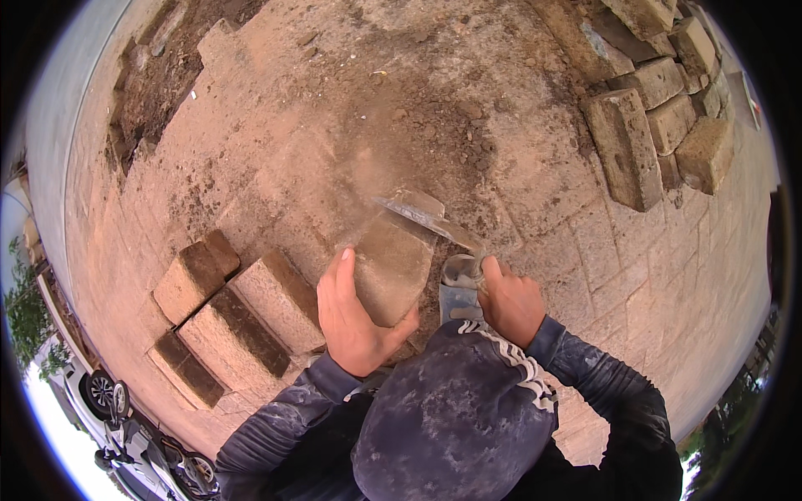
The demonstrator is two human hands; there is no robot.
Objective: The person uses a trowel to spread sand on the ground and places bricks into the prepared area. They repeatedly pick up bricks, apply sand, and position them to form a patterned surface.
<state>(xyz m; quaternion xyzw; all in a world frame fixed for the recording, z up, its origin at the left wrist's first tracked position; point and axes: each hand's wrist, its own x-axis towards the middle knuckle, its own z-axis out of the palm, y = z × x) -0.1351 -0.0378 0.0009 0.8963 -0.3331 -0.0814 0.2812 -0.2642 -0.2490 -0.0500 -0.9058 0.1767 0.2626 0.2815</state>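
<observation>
My left hand (359, 321) grips a dusty, tan paving block (388, 271), fingers along its left side and thumb at its near right corner. The block is tilted, with its broad face turned up. In my right hand (511, 301) is a flat-bladed metal tool (430, 221), its handle mostly hidden by the closed fingers. The blade points to the far left and lies across the block's far end, against its edge. Haze, like dust, hangs just beyond the blade tip. My bent knee (451, 409) in dark, dusty cloth rises between my forearms, with a shoe (459, 275) ahead of it.
Several loose blocks (234, 330) lie in rows on the left. A stack of blocks (656, 125) stands at the far right. Loose soil (434, 125) covers the paving ahead, and a dug-out strip (159, 92) runs at the far left. Parked vehicles (125, 426) show at the lower left.
</observation>
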